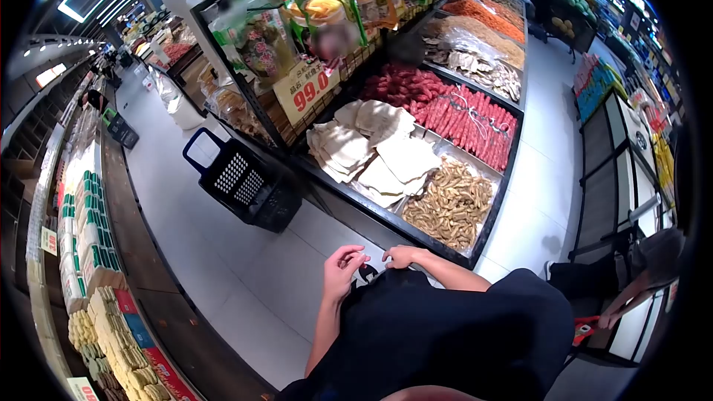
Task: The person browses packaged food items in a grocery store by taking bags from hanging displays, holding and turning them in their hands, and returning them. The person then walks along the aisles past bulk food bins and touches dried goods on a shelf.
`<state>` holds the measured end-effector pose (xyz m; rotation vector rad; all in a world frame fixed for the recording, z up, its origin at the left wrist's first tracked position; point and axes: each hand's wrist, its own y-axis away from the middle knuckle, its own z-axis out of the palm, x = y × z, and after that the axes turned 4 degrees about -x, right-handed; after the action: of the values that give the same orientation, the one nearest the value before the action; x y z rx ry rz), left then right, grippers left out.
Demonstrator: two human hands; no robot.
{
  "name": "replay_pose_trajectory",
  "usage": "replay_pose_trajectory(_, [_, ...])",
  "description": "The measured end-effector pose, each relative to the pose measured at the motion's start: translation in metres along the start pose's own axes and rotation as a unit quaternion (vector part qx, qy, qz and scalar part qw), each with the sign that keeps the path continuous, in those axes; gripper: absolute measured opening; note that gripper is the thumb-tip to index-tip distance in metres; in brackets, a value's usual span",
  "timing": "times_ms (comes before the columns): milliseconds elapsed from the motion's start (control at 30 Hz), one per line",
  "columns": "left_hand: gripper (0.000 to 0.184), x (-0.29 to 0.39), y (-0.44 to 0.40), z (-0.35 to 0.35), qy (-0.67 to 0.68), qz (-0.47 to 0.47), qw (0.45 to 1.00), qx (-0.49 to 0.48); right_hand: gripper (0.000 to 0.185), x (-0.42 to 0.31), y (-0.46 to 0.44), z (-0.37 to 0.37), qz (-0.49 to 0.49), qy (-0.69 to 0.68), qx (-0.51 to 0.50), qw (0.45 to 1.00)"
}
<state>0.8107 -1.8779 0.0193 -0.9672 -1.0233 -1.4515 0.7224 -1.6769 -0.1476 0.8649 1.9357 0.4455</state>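
Observation:
My left hand [344,267] is raised in front of my dark shirt, its fingers curled in toward the thumb. Close beside it, with a small gap between them, my right hand [403,256] is bent at the wrist with its fingers closed. Whatever either hand may hold is too small or hidden to make out. Just beyond the hands stands the corner of a dark display bin. It holds small brown dried fish [449,204], pale flat dried sheets [379,148] and red sausages [471,122].
A black shopping basket [249,186] with a raised handle stands on the floor to the left. Wooden-edged shelves [148,252] with packed goods line the left side. A price sign [304,89] hangs from the rack. At right, a person's arm [631,297] is near a red handle [584,329].

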Motion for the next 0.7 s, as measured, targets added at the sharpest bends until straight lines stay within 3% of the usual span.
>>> replay_pose_trajectory(167, [0.016, -0.017, 0.048, 0.021, -0.038, -0.045, 0.994, -0.091, 0.034, 0.003, 0.044, 0.063, 0.006, -0.095, 0.097, 0.991])
replay_pose_trajectory(267, [0.012, -0.037, 0.092, 0.030, -0.021, -0.076, 0.992, -0.099, 0.027, 0.031, 0.065, 0.138, 0.055, -0.171, 0.085, 0.980])
replay_pose_trajectory(367, [0.014, -0.083, 0.137, 0.025, 0.010, -0.135, 0.987, -0.084, 0.025, 0.075, 0.111, 0.224, 0.102, -0.090, 0.053, 0.989])
replay_pose_trajectory(433, [0.014, -0.108, 0.172, 0.028, 0.011, -0.172, 0.985, 0.030, 0.021, 0.106, 0.154, 0.268, 0.179, -0.106, 0.093, 0.974])
replay_pose_trajectory(467, [0.014, -0.121, 0.188, 0.030, 0.011, -0.173, 0.985, 0.023, 0.020, 0.127, 0.169, 0.289, 0.207, -0.121, 0.128, 0.962])
replay_pose_trajectory(533, [0.016, -0.142, 0.215, 0.041, 0.056, -0.172, 0.980, 0.079, 0.021, 0.141, 0.208, 0.302, 0.318, -0.232, 0.074, 0.916])
replay_pose_trajectory(633, [0.019, -0.145, 0.229, 0.072, 0.040, -0.200, 0.978, 0.036, 0.022, 0.169, 0.238, 0.340, 0.342, -0.296, 0.052, 0.890])
replay_pose_trajectory(667, [0.019, -0.148, 0.226, 0.080, 0.037, -0.200, 0.979, 0.032, 0.024, 0.203, 0.227, 0.370, 0.284, -0.187, 0.014, 0.940])
replay_pose_trajectory(700, [0.020, -0.152, 0.219, 0.086, 0.020, -0.183, 0.983, -0.018, 0.024, 0.218, 0.218, 0.388, 0.283, -0.190, 0.018, 0.940])
